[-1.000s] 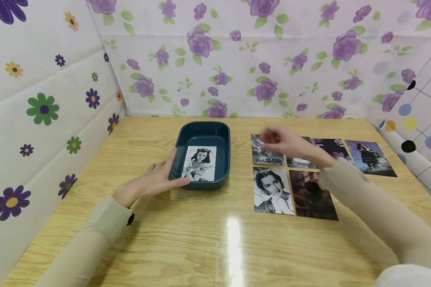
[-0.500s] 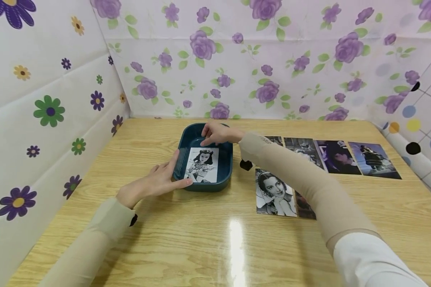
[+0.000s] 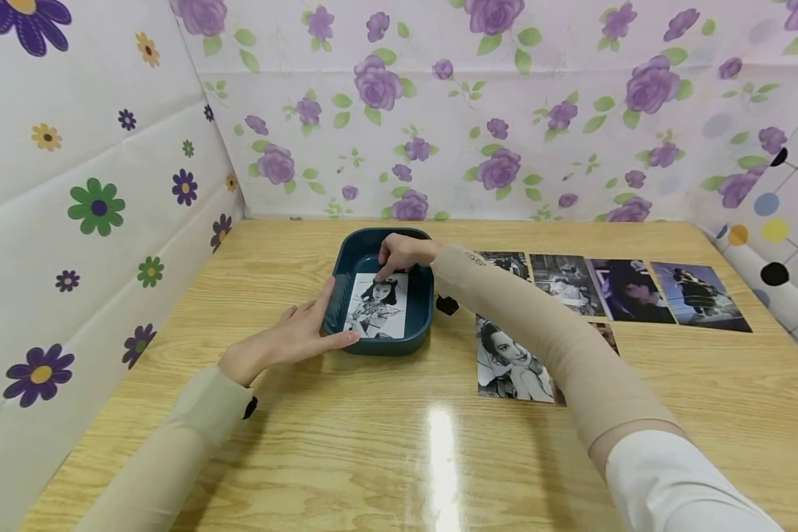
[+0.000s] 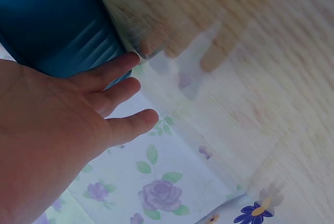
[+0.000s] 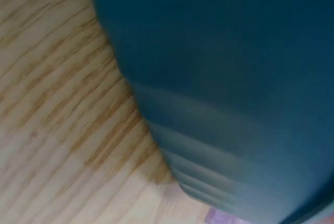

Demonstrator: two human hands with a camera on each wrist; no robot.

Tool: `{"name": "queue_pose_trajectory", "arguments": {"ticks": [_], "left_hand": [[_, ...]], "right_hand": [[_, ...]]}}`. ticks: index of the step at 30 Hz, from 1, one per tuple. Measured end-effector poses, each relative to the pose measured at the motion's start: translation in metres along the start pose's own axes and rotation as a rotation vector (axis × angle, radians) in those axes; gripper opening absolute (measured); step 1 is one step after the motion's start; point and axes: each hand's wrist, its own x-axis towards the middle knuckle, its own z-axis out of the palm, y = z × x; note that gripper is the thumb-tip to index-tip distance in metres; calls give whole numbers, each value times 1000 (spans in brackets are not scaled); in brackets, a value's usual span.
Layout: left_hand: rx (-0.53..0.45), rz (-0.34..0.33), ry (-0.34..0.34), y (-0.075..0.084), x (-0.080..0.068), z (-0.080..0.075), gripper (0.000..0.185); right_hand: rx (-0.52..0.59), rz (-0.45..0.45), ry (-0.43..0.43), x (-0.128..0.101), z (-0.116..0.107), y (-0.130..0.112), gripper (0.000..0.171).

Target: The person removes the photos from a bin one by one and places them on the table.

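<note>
Dark teal and rounded, the rectangular plastic tray (image 3: 420, 260) sat on the wooden bench (image 3: 346, 443). The left hand (image 3: 286, 336) lay against its near-left wall, grip spread, fingers straight. The right hand (image 3: 402, 253) reached inside, its bent fingertips pressing the top edge of a black-and-white portrait photo (image 3: 376, 309) lying flat just beneath that grip.

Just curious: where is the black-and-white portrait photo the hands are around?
Head view, left of centre: black-and-white portrait photo lies inside the dark teal tray, between both hands.

Glossy wooden table (image 3: 372, 443) amid flower-patterned walls (image 3: 505, 111)
</note>
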Motion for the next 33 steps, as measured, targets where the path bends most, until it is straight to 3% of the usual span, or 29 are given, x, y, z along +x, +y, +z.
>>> {"name": "queue_pose_trajectory", "arguments": {"ticks": [11,28,33], "left_hand": [[14,-11,-9,0,-1,-2,110],[6,-12,-10,0,-1,-1,110],[-1,-13,-13,0,-1,-1,110]], "right_hand": [[-43,-12,-66,10,-1,2,31],[-251,-54,-73,7,7,-5,27],[-267,-23,-54,6,8,-9,37]]}}
